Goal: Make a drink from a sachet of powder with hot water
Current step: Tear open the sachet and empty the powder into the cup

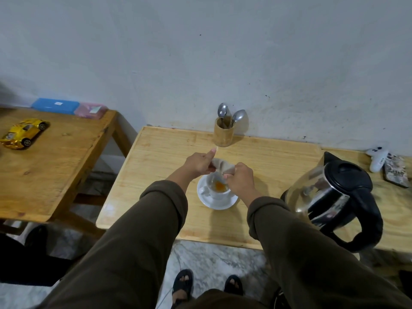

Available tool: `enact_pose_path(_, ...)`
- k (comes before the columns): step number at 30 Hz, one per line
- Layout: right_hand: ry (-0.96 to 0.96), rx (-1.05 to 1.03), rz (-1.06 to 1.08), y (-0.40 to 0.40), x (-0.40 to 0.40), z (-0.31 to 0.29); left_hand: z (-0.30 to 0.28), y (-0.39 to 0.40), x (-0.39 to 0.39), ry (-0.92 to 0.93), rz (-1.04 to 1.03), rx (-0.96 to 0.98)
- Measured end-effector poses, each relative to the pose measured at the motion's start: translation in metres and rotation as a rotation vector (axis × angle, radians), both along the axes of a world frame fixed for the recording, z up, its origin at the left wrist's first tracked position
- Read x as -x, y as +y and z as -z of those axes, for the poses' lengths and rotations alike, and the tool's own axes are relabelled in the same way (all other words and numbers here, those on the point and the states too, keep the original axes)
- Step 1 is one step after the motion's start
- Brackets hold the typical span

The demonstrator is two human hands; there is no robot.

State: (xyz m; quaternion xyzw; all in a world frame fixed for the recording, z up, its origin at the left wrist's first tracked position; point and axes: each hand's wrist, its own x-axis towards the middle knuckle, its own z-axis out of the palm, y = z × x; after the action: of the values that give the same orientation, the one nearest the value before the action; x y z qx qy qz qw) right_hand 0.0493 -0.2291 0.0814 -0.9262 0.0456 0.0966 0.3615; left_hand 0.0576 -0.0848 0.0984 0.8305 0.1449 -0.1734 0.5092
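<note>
The sachet (223, 166) is pinched by the left hand (199, 164) and right hand (239, 177) above the cup (217, 188); a kettle (336, 199) stands right, a spoon holder (223, 134) behind.

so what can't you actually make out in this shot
- Sachet: head view, print too small and crumpled to read; both the left hand and right hand cover its ends.
- Cup: right hand hides part of the rim; amount of orange powder unclear.
- Kettle: reflections on the glass hide the water level.
- Phone: cut off by the right edge.

Dim, soft light; warped edges.
</note>
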Motion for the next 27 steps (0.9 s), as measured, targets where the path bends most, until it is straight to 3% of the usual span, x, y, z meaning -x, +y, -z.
enact_pose_path(12, -0.025, 0.004, -0.091, -0.011, 0.0, -0.003, -0.009, -0.01, 0.011, 0.007, -0.008, 0.046)
enact_pose_path(19, -0.046, -0.064, -0.158, -0.017, -0.007, -0.002, -0.001, -0.016, 0.018, -0.169, -0.05, -0.171)
enact_pose_path(27, -0.067, -0.027, -0.287, -0.026, -0.014, 0.0, 0.022, -0.031, 0.02, -0.102, -0.234, -0.284)
